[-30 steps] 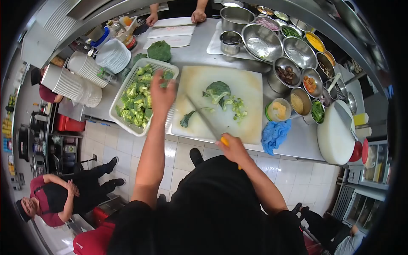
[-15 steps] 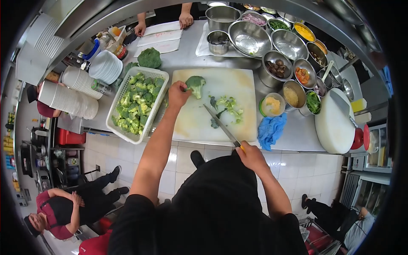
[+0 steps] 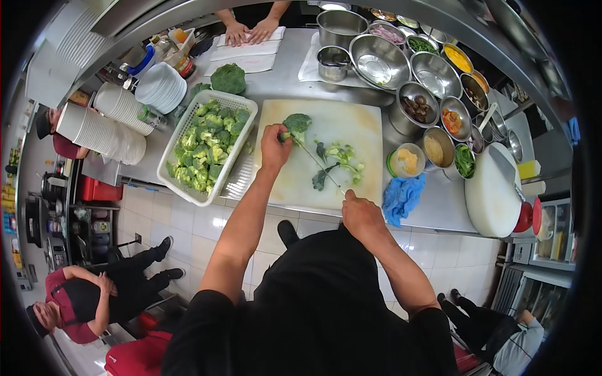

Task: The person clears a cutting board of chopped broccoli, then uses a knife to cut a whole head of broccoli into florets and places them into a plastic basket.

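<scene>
My left hand [image 3: 276, 146] is closed on a broccoli head [image 3: 297, 123] over the upper left of the white cutting board [image 3: 370, 119]. My right hand [image 3: 364, 218] grips a knife [image 3: 318, 160] by its handle at the board's front edge. The thin blade slants up and left, its tip close to the broccoli and my left fingers; whether it touches cannot be made out. Green broccoli trimmings [image 3: 342, 156] lie on the board beside the blade. Left of the board, a white basket [image 3: 248, 106] holds many cut broccoli florets [image 3: 204, 153].
Another broccoli head [image 3: 228, 78] lies behind the basket. A blue cloth [image 3: 402, 198] and a small tub [image 3: 406, 160] sit right of the board, near metal bowls [image 3: 380, 61]. Across the counter, another person's hands [image 3: 252, 32] press on a white cloth [image 3: 244, 53].
The knife has swung toward the broccoli, its blade now reaching my left hand. My left hand has turned the broccoli slightly. The other person's hands have come together on the cloth.
</scene>
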Action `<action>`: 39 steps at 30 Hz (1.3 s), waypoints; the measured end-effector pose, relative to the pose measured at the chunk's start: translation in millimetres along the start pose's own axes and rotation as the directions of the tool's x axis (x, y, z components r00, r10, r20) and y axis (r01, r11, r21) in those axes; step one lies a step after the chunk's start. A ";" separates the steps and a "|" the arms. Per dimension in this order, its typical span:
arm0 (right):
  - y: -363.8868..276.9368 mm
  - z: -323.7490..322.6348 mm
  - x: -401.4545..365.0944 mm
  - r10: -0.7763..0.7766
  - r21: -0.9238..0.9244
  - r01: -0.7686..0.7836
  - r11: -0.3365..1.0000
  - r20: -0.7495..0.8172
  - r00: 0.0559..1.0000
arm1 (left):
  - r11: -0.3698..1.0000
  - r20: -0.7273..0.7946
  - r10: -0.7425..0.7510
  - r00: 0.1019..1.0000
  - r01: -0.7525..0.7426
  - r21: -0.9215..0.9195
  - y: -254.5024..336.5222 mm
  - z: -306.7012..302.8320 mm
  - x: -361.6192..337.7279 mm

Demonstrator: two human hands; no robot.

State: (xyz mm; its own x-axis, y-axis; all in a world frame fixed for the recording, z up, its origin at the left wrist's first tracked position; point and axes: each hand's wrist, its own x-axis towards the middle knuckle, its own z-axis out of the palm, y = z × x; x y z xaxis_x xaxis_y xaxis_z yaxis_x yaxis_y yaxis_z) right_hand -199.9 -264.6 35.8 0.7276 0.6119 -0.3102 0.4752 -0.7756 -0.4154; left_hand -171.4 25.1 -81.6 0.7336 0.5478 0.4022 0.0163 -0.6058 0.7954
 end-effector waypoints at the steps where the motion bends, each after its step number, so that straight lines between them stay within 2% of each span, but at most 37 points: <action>1: 2.5 5.4 6.7 0.010 -0.036 -0.009 0.999 0.020 1.000 | 1.000 -0.001 -0.001 1.000 0.001 0.011 -5.5 1.1 -1.4; 3: 9.2 19.7 14.3 0.024 -0.070 -0.021 0.997 0.041 0.999 | 1.000 -0.013 0.026 1.000 -0.026 0.011 -20.4 5.1 -10.1; 5: 17.7 26.6 25.8 0.101 -0.068 -0.097 0.993 0.071 0.992 | 0.998 -0.034 0.070 0.997 -0.069 0.010 -21.1 3.0 -4.1; 7: 23.9 19.2 16.5 0.073 -0.032 -0.071 0.997 0.076 0.994 | 0.969 -0.009 -0.170 0.985 0.165 -0.184 -17.7 -10.1 -18.2; 9: 24.4 8.7 7.5 0.045 0.011 -0.046 0.999 0.072 0.996 | 0.964 0.013 -0.204 0.979 0.203 -0.173 -13.0 -30.0 -31.0; 11: 21.3 4.1 -14.0 0.014 0.124 -0.018 0.992 0.028 0.999 | 0.933 0.078 -0.359 0.930 0.356 0.049 -3.7 -46.4 -47.7; 12: 19.9 7.3 -20.9 0.014 0.126 -0.018 0.992 0.036 0.999 | 0.917 0.058 -0.399 0.915 0.399 0.004 -3.5 -48.0 -54.1; 17: 11.0 31.4 -36.4 -0.022 0.322 0.007 0.947 0.042 0.999 | 0.908 0.054 -0.419 0.906 0.420 -0.006 4.6 -44.9 -68.1; 21: 8.8 61.1 -22.2 -0.032 0.305 -0.007 0.952 0.124 0.992 | 0.913 0.001 -0.407 0.913 0.407 -0.031 1.7 -40.3 -70.4; 25: 10.0 85.7 -4.9 -0.014 0.297 -0.007 0.955 0.069 0.998 | 0.896 0.071 -0.443 0.894 0.439 0.065 -0.6 -47.8 -60.7; 26: 14.4 83.4 -7.1 -0.014 0.314 -0.014 0.949 0.086 0.996 | 0.810 0.128 -0.515 0.848 0.530 -0.252 -0.9 -51.6 -61.0; 27: 17.5 78.5 -8.1 -0.015 0.330 -0.019 0.944 0.100 0.995 | 0.624 0.206 -0.557 0.804 0.569 -0.535 -1.0 -55.8 -59.9; 28: 20.9 75.9 -9.8 -0.027 0.330 -0.008 0.944 0.100 0.995 | 0.560 0.269 -0.588 0.763 0.624 -0.545 1.1 -64.5 -58.5; 29: 24.3 75.0 -14.1 -0.014 0.351 -0.005 0.936 0.053 0.998 | 0.563 0.253 -0.594 0.764 0.620 -0.547 1.9 -70.3 -55.9; 31: 23.6 68.8 -22.8 -0.018 0.373 0.010 0.928 0.017 1.000 | 0.376 0.316 -0.613 0.724 0.620 -0.689 5.5 -81.8 -52.6; 35: 19.1 62.2 -26.4 -0.084 0.358 0.075 0.931 0.011 0.996 | 0.295 0.308 -0.642 0.702 0.597 -0.746 11.7 -101.9 -34.9; 36: 19.3 65.3 -26.8 -0.115 0.365 0.105 0.925 0.004 0.993 | 0.146 0.323 -0.618 0.717 0.508 -0.849 -2.9 -106.3 -26.9; 37: 17.2 67.2 -26.7 -0.108 0.365 0.099 0.926 0.002 0.994 | -0.127 0.349 -0.550 0.759 0.337 -0.933 2.7 -116.3 -14.3; 39: 11.3 71.5 -24.4 -0.179 0.357 0.157 0.921 0.027 0.984 | -0.258 0.331 -0.707 0.624 0.208 -0.943 41.6 -121.0 0.6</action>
State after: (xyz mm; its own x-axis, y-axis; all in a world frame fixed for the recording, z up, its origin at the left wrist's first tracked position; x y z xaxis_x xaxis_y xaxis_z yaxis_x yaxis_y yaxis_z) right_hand -247.7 -277.2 -22.5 0.6172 0.7446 -0.2543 0.3752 -0.5626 -0.7367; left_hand -252.5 70.0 6.6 0.6716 0.5796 -0.4616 -0.4926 0.8146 0.3062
